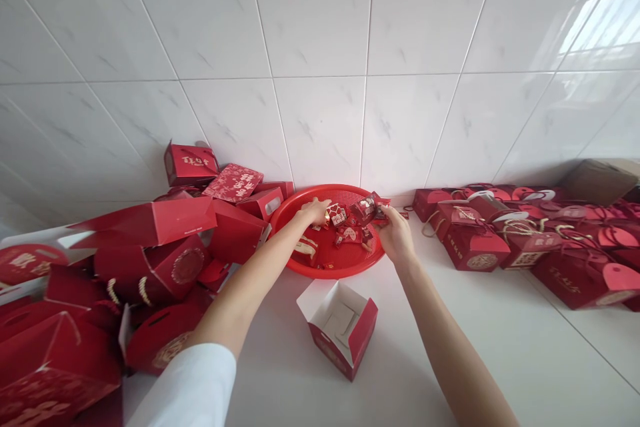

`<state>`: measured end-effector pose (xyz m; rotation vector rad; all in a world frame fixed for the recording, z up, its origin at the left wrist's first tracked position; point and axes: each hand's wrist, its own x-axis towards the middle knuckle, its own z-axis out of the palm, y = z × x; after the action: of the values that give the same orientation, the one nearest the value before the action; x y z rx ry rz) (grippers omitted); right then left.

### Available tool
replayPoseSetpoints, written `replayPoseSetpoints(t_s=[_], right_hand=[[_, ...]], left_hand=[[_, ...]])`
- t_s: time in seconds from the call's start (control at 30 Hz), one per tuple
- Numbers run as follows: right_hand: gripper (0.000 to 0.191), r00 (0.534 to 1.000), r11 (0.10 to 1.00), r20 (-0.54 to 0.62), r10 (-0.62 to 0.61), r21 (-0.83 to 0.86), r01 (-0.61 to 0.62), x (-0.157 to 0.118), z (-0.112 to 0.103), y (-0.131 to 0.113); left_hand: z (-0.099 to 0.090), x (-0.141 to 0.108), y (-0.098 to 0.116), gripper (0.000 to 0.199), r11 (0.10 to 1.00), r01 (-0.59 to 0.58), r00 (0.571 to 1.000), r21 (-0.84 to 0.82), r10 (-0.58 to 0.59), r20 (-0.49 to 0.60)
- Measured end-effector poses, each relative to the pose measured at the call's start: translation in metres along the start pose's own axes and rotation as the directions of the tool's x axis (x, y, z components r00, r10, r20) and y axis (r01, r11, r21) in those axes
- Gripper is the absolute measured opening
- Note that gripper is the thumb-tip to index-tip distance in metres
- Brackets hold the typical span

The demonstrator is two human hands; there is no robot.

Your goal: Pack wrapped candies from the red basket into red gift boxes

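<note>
A round red plastic basket point(327, 273) stands against the wall, with several wrapped sweets in it. Inside its left half, my left hand point(315, 212) has its fingers closed at a red and gold wrapped sweet point(337, 215). At the right rim, my right hand point(396, 235) pinches a dark red wrapped sweet point(382, 207); its fingertips are partly hidden. More red packets point(349, 235) and a cream-coloured packet point(306, 247) lie in the basket. In front of it, between my forearms, sits a red gift box point(334, 350) with its top flaps open and its white inside showing.
Red gift boxes point(150, 267) are heaped on the left, some tilted or unfolded. Rows of red boxes with rope handles point(475, 247) stand on the right. A brown carton point(597, 180) is at the far right. Behind everything rises a white tiled wall point(320, 127).
</note>
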<state>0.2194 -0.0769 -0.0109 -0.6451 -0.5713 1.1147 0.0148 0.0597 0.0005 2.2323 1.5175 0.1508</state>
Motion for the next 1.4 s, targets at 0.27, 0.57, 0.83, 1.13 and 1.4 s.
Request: replayPoseSetpoints(t_s=[0.27, 0.57, 0.83, 1.13, 1.4], right_hand=[[0.012, 1.0, 1.0, -0.023, -0.008, 0.0, 0.008, -0.002, 0.003, 0.0], [0.011, 1.0, 1.0, -0.021, 0.005, -0.004, -0.005, -0.001, 0.002, -0.001], [0.008, 1.0, 1.0, 0.0, 0.021, -0.003, -0.021, -0.001, 0.001, -0.002], [0.009, 1.0, 1.0, 0.004, 0.022, -0.019, -0.022, 0.0, 0.0, -0.002], [0.01, 1.0, 1.0, -0.007, 0.024, -0.005, -0.024, -0.002, 0.001, -0.004]], left_hand=[[0.004, 0.004, 0.001, 0.021, 0.99, -0.024, 0.999, -0.139, 0.019, -0.038], [0.015, 0.011, 0.012, 0.022, 0.973, -0.014, 1.0, -0.232, 0.009, -0.022], [0.012, 0.003, 0.015, 0.052, 0.97, 0.021, 0.991, -0.243, 0.013, 0.137], [-0.009, -0.011, 0.019, 0.039, 0.765, -0.121, 0.991, -0.632, 0.128, -0.035], [-0.007, -0.013, 0.021, 0.022, 0.899, -0.051, 0.998, -0.436, 0.064, 0.016]])
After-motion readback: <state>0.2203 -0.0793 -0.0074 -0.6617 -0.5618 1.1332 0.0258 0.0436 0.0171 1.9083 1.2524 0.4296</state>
